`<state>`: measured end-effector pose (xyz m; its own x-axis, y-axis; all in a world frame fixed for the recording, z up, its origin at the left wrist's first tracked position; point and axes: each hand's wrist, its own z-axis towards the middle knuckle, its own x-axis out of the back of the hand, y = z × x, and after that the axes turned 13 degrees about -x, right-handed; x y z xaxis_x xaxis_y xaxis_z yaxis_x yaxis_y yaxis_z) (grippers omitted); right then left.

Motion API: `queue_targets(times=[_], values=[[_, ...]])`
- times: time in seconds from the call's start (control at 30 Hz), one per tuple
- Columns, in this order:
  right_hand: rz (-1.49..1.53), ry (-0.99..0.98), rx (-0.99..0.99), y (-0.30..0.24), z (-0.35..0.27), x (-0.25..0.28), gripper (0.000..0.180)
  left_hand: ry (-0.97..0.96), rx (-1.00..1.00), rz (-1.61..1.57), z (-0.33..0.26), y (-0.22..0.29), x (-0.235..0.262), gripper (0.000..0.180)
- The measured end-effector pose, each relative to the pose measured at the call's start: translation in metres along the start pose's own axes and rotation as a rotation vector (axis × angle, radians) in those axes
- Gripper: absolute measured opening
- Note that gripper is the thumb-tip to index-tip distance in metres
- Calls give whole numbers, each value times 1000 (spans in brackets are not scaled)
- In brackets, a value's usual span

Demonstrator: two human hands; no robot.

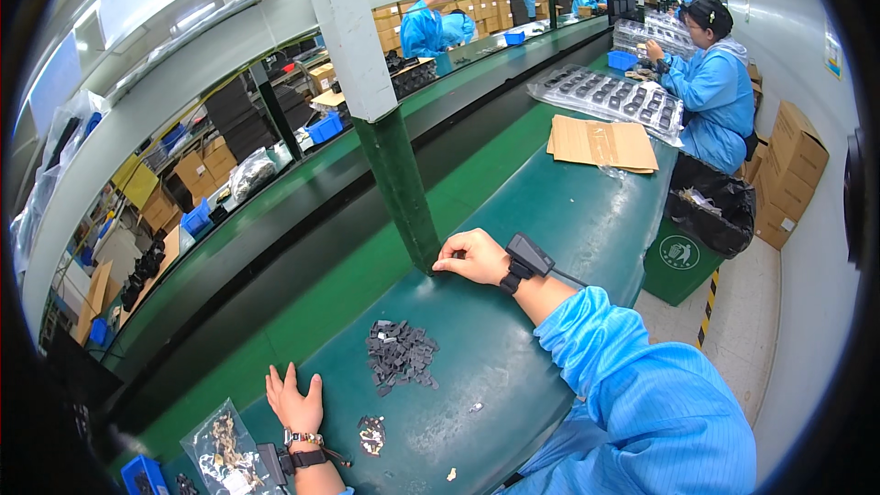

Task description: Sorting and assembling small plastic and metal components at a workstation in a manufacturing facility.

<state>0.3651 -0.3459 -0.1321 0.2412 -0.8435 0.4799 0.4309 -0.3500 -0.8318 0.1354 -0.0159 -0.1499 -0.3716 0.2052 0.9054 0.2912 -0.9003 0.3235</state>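
My left hand [295, 406] is open with its fingers spread, resting at the far edge of the green tabletop [513, 339], with nothing in it. A bracelet and a black strap circle that wrist. My right hand [473, 257] is closed in a pinch at the foot of the green and white post [396, 179]; whatever lies between its fingertips is too small to make out. A black device [529, 255] with a cable is strapped to that wrist. Between the hands lies a heap of small dark grey pieces [401, 356]. Nearer me is a small pile of metallic bits [372, 435].
A clear bag of brassy parts [225, 449] and a blue bin [144, 475] are at lower left. Flat cardboard [602, 143] and clear trays of black parts [612, 97] lie farther along. A green trash bin [683, 261] stands right; a co-worker [710, 82] sits beyond.
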Motion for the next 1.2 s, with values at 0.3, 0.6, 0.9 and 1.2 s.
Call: queue_targets(times=[0.3,0.6,0.9,1.2], values=[[43,7,24,15,6,-7,26,6,-1,12,2,-3,-4,58],[236,46,3,20,8,-15,25,11,-2,-5,1,-1,-4,59],[140,96,-69,22,6,-19,30,2,10,0,-1,-1,-3,59],[125,42,8,15,6,-13,30,13,-9,-30,5,-2,-5,59]])
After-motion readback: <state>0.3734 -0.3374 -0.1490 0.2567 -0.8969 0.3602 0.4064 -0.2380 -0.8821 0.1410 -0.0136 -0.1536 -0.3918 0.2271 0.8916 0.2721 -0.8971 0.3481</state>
